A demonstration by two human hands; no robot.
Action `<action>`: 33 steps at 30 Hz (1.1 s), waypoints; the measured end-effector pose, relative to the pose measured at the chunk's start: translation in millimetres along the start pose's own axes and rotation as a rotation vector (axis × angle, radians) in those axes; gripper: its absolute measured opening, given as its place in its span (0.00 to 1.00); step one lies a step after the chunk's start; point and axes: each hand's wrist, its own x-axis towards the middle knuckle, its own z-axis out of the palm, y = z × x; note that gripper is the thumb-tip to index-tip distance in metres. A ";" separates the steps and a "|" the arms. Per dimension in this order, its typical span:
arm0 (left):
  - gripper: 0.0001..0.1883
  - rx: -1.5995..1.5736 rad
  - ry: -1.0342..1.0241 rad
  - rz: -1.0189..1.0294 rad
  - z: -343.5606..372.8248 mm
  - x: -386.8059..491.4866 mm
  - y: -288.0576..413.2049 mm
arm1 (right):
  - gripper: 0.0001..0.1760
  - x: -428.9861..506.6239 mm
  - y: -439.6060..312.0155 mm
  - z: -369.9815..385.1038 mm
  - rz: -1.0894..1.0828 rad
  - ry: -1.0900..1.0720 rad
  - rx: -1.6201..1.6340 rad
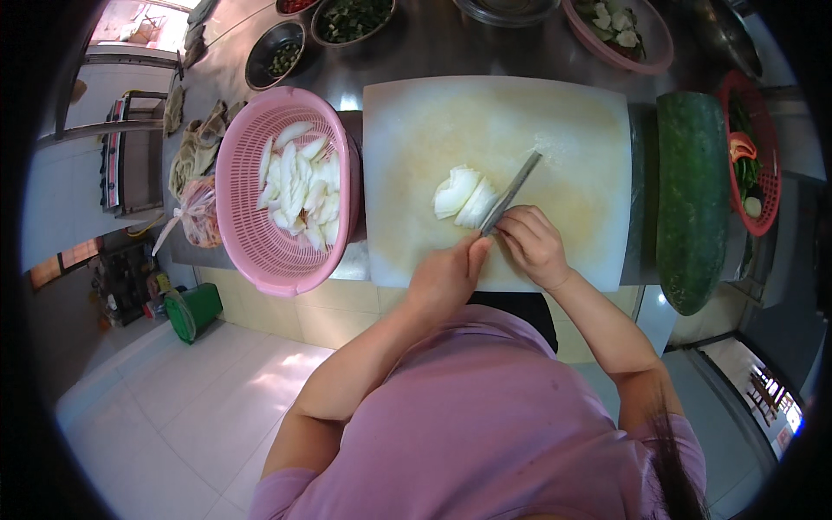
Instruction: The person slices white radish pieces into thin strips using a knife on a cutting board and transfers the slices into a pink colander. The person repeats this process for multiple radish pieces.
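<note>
My left hand grips the near end of a knife, its blade seen from above along the spine and slanting away to the right. The fingers of my right hand are curled in against the right side of the blade; whatever is under them is hidden. Left of the blade, a cluster of white vegetable slices, layered like onion, lies on a white plastic cutting board. More white pieces fill part of a pink plastic colander basket beside the board.
A large green wax gourd lies to the right, beside a red basket of vegetables. Metal bowls and a pink bowl stand along the back. Cloths and a tied plastic bag lie at left.
</note>
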 end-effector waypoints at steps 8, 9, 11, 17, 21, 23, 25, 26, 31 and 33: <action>0.20 -0.054 -0.059 -0.031 -30.9 -36.4 17.7 | 0.12 0.1 1.8 0.3 -0.046 0.032 -0.015; 0.20 -0.053 -0.069 -0.051 -31.8 -39.4 18.6 | 0.12 0.6 1.6 0.1 -0.042 0.022 -0.028; 0.20 -0.054 -0.018 0.011 -31.1 -42.8 18.5 | 0.12 1.4 0.9 0.4 -0.049 0.031 -0.037; 0.20 -0.006 -0.013 0.009 -11.3 -21.2 5.6 | 0.13 0.7 1.4 0.5 -0.030 0.013 -0.023; 0.20 0.001 0.013 0.012 -1.9 -0.8 0.8 | 0.13 0.0 3.5 0.2 -0.024 0.002 0.006; 0.20 -0.042 -0.016 -0.031 -7.5 -1.8 2.6 | 0.13 -1.2 3.5 -1.3 -0.035 -0.015 0.001; 0.21 -0.058 -0.036 -0.035 -16.9 -6.1 7.2 | 0.14 -1.2 4.6 -1.3 -0.038 -0.005 0.005; 0.21 -0.053 -0.038 -0.020 -22.1 -14.8 11.0 | 0.14 -1.6 4.2 0.0 -0.036 0.009 0.013; 0.21 -0.027 -0.069 -0.024 -35.8 -40.3 20.0 | 0.15 -4.7 4.9 0.0 -0.043 0.009 -0.005; 0.20 -0.039 -0.039 -0.012 -34.8 -42.5 17.4 | 0.16 -4.7 5.7 1.4 -0.059 0.022 0.004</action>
